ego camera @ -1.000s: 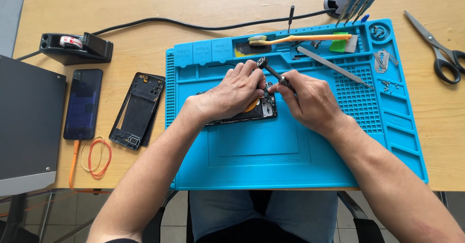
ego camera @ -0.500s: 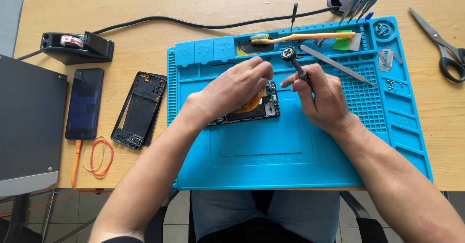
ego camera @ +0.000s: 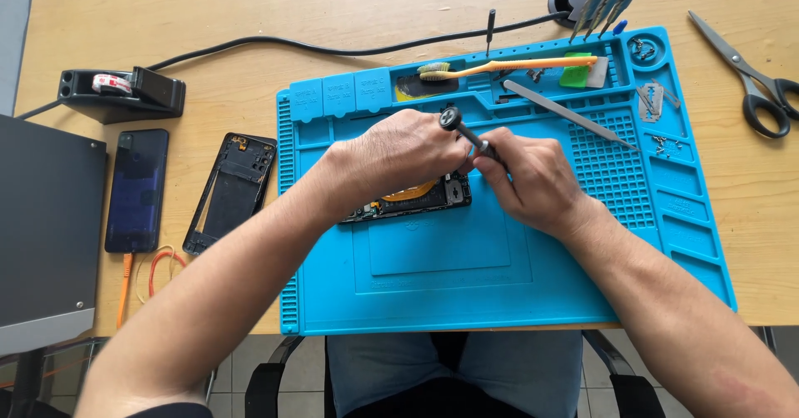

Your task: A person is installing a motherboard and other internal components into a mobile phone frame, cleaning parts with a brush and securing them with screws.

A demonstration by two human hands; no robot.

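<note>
An opened phone (ego camera: 420, 200), its dark insides and an orange coil showing, lies on a blue repair mat (ego camera: 466, 276). My left hand (ego camera: 399, 156) rests on top of the phone and holds it down, covering most of it. My right hand (ego camera: 528, 176) grips a small black screwdriver (ego camera: 466, 132), which tilts up to the left with its round cap near my left knuckles. The screwdriver's tip is hidden between my hands, at the phone's right end.
On the mat's far side lie an orange toothbrush (ego camera: 499, 66), metal tweezers (ego camera: 566, 111) and small screws (ego camera: 663, 143). Scissors (ego camera: 753, 77) lie on the wooden desk at the right. At the left are a phone back cover (ego camera: 230, 191), a dark phone (ego camera: 137, 189) and a tape dispenser (ego camera: 116, 93).
My right hand swung the screwdriver up and away to the right, then brought it back down to the phone's right end. My left hand stayed on the phone.
</note>
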